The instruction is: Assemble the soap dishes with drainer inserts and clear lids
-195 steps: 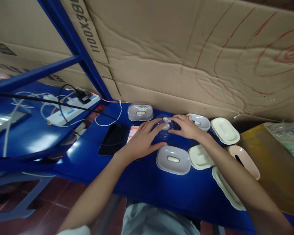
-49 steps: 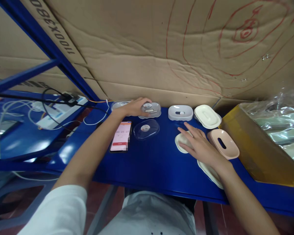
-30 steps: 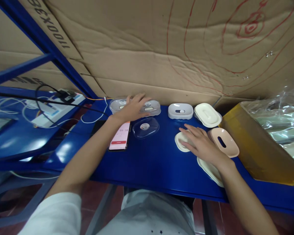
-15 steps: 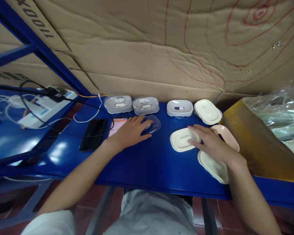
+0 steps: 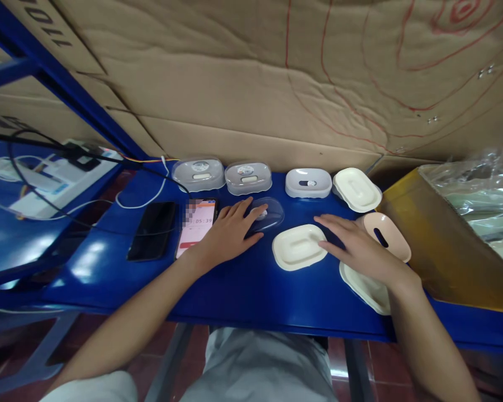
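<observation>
My left hand [image 5: 237, 230] lies palm down with fingers spread, its fingertips at the left part of a clear plastic lid [image 5: 274, 215] on the blue table. My right hand [image 5: 356, 243] is open, fingers stretched out to the left. Its thumb tip is at the right rim of a cream oval soap-dish part [image 5: 298, 248]; whether it touches cannot be told. Beneath the right hand, a second cream part [image 5: 362, 283] is half covered. Beyond it lies a peach oval dish [image 5: 392, 237] with a dark slot.
Two lidded grey soap dishes [image 5: 248, 178], an unlidded grey dish [image 5: 308, 183] and a cream-topped dish [image 5: 357, 190] line the back. Two phones [image 5: 153, 230] lie left, near cables and a power strip [image 5: 73, 184]. A cardboard box [image 5: 440, 245] with plastic-wrapped parts stands right.
The cream part in front has shifted left and toward me. My right hand's fingers have come off its top edge. My left hand stays at the clear lid.
</observation>
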The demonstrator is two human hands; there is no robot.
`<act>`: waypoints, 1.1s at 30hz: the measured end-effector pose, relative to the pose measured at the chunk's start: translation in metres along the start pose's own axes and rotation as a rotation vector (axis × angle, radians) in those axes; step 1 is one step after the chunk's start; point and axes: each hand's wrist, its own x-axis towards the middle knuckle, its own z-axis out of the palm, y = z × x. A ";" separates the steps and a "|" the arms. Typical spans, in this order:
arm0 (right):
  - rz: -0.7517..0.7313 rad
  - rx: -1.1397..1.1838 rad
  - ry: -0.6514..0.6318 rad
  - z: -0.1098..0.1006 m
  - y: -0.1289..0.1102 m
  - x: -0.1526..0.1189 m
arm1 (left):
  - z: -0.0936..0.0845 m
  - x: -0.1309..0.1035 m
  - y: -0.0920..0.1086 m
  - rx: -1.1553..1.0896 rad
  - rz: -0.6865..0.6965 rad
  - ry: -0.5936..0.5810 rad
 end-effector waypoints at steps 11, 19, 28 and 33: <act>0.029 -0.258 0.249 0.018 0.029 0.030 | 0.009 -0.012 0.053 -0.084 0.314 0.137; 0.013 -0.246 0.335 0.017 0.034 0.038 | 0.010 -0.012 0.048 -0.116 0.351 0.064; 0.007 -0.249 0.332 0.024 0.038 0.032 | 0.007 -0.008 0.033 -0.146 0.312 0.064; 0.088 -0.261 0.264 0.024 0.027 0.025 | 0.008 -0.006 0.030 -0.119 0.233 0.039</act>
